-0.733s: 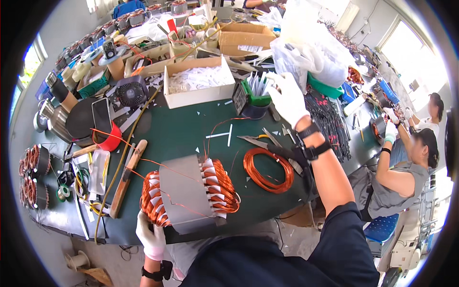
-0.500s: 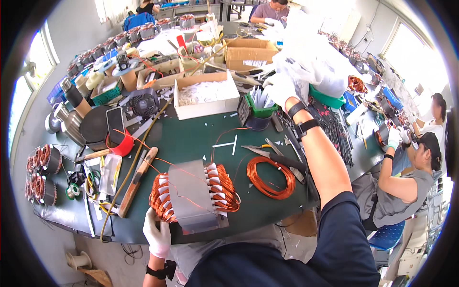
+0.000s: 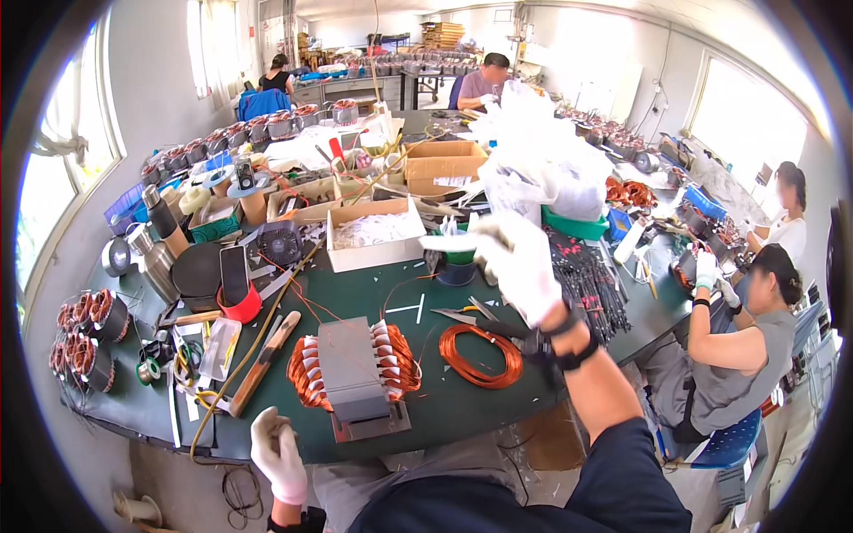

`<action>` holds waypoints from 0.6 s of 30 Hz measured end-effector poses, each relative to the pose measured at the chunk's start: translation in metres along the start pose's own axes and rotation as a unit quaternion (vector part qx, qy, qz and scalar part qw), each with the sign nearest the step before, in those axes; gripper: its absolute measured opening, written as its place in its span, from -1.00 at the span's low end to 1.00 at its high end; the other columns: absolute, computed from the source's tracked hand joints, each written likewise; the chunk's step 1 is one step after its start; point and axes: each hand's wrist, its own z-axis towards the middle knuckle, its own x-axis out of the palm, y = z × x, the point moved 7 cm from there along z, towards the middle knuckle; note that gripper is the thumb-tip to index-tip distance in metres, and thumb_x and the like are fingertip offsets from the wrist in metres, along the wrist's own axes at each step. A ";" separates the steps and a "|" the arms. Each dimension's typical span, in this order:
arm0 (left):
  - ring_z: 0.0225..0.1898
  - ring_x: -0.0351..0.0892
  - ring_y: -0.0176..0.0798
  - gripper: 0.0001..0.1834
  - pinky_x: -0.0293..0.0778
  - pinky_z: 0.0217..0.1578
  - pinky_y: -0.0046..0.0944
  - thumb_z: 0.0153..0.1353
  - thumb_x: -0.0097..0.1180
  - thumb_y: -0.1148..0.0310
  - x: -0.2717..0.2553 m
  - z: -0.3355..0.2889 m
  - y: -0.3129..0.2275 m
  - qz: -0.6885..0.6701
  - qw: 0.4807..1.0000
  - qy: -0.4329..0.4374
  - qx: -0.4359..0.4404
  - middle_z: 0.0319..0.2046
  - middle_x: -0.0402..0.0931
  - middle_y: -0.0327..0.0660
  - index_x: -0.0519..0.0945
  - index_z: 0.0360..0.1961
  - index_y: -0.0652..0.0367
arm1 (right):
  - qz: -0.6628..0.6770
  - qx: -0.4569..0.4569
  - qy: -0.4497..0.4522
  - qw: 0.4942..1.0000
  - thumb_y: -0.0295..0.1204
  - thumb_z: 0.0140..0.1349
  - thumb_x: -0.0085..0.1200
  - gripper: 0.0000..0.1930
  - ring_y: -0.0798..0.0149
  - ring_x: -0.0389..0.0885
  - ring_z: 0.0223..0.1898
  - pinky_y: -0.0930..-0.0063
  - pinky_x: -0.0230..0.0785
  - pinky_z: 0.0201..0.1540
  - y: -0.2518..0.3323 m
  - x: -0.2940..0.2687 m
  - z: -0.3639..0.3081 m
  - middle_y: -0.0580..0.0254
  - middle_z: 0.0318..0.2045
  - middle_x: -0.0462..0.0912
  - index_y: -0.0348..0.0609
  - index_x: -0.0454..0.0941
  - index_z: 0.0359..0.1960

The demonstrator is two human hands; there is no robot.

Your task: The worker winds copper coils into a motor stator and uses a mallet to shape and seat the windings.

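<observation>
A motor stator core (image 3: 354, 360) lies on its side near the table's front edge, with copper windings (image 3: 396, 362) and white slips at both ends. Off its lower left, my gloved left hand (image 3: 279, 455) hangs apart from it, fingers loosely bent, with nothing in them. My gloved right hand (image 3: 520, 271) is raised over the table's right middle, closed on a thin white strip (image 3: 444, 243) that sticks out leftward. Behind that hand stands a dark pot (image 3: 456, 274) with a green rim, partly hidden. A coil of copper wire (image 3: 481, 356) rests right of the stator.
A white box of paper bits (image 3: 377, 238) stands behind the stator. To the left lie a wooden stick (image 3: 267, 362), a red tape ring (image 3: 240, 306) and smaller stators (image 3: 96, 320). Black sleeving (image 3: 582, 284) is heaped at right. A co-worker (image 3: 742, 338) sits at right.
My left hand has let go of the stator and drawn back. My right hand has come nearer from the green-rimmed pot, now with a white strip. The view has tilted up.
</observation>
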 end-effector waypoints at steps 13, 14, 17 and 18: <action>-0.54 0.56 -0.48 -0.89 0.46 -0.48 -0.47 0.18 0.24 0.72 0.063 -0.009 -0.117 -0.117 0.974 0.194 0.003 -0.52 0.62 -0.23 0.67 -0.25 0.40 | -0.091 -0.240 0.081 0.963 -0.58 0.05 0.37 -0.58 0.10 0.65 -0.03 0.14 0.52 0.01 0.087 0.073 -0.161 0.10 -0.02 0.62 -0.16 0.64 0.00; -0.53 0.57 -0.48 -0.87 0.46 -0.48 -0.47 0.18 0.26 0.71 0.066 -0.012 -0.118 -0.097 0.976 0.192 0.033 -0.50 0.63 -0.22 0.67 -0.23 0.39 | -0.236 -0.318 0.071 0.915 -0.47 -0.04 0.45 -0.48 0.06 0.60 0.05 0.03 0.46 0.10 0.105 0.080 -0.164 0.14 0.03 0.60 -0.08 0.62 0.04; -0.50 0.61 -0.46 -0.83 0.51 -0.45 -0.43 0.17 0.29 0.71 0.076 -0.025 -0.128 -0.070 0.972 0.203 0.095 -0.49 0.65 -0.21 0.65 -0.20 0.35 | -0.238 -0.324 0.142 0.905 -0.34 -0.03 0.39 -0.54 0.14 0.61 0.00 0.14 0.46 0.08 0.091 0.105 -0.179 0.26 -0.05 0.63 -0.05 0.61 -0.03; -0.47 0.64 -0.44 -0.80 0.54 -0.42 -0.41 0.15 0.27 0.73 0.077 -0.028 -0.130 -0.070 0.969 0.213 0.100 -0.47 0.66 -0.19 0.63 -0.19 0.36 | -0.235 -0.320 0.140 0.907 -0.35 0.03 0.32 -0.64 0.18 0.65 -0.09 0.25 0.50 0.01 0.084 0.108 -0.183 0.30 -0.14 0.65 -0.07 0.62 -0.10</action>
